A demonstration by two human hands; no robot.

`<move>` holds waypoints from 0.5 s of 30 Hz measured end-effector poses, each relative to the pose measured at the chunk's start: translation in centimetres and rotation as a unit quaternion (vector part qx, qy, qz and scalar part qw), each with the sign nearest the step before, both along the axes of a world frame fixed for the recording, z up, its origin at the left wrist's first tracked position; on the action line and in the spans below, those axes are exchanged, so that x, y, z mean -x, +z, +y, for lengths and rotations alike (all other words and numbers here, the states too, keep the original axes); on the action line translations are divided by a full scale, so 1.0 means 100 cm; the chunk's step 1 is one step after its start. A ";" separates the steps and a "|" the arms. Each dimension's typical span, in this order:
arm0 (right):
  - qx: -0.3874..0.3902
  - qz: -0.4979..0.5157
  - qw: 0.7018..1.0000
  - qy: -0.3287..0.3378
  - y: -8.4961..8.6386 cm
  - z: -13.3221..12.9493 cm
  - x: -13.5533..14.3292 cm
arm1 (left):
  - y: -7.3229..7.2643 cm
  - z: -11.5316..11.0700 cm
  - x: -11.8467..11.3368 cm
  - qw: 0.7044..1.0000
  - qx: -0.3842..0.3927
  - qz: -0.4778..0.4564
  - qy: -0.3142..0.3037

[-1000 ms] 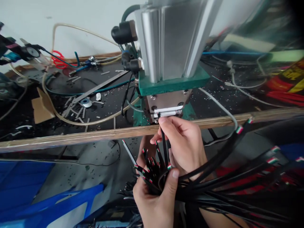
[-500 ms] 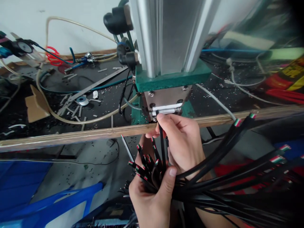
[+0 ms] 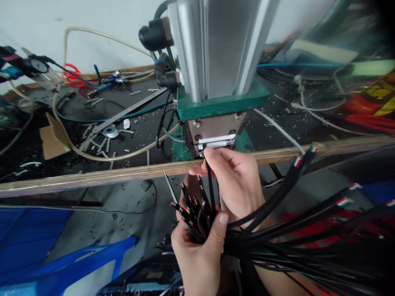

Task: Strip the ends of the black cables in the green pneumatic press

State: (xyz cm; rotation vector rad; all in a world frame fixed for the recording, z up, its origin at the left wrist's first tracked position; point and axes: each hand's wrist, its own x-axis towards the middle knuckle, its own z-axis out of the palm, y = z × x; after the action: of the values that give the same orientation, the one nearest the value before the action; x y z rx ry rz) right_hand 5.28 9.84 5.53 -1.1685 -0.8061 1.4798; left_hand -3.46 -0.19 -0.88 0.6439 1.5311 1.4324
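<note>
My left hand (image 3: 200,255) is wrapped round a thick bundle of black cables (image 3: 265,242), whose cut ends show red, white and green wires. Above it, my right hand (image 3: 236,181) pinches one black cable (image 3: 210,176) between thumb and fingers. That cable's tip is at the slot in the metal block (image 3: 212,125) of a press, by a white strip (image 3: 217,140). The press has a green plate (image 3: 222,100) and a silver column (image 3: 222,49) above the block. Whether the tip is inside the slot cannot be made out.
The bench's wooden edge (image 3: 92,178) crosses the view. Behind it lie a beige hose (image 3: 129,155), a white roll (image 3: 110,131), cardboard (image 3: 54,137), a metal ruler (image 3: 132,109) and scraps. A blue stool (image 3: 101,259) stands below left.
The view has shifted slightly, and the loose cable ends at the right sit a little further left. Both hands keep their grips, and the pinched cable stays at the block.
</note>
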 end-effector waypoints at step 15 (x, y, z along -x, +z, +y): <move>-0.280 -0.088 0.956 0.015 -0.030 -0.020 -0.024 | -0.002 -0.008 -0.031 0.985 -0.030 -0.141 0.090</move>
State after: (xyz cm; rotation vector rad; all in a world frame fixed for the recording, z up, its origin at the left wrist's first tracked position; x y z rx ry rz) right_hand 7.71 7.79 2.55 -0.8589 -1.2713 1.0700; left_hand -0.38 -1.03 -1.06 0.3263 1.3523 1.6342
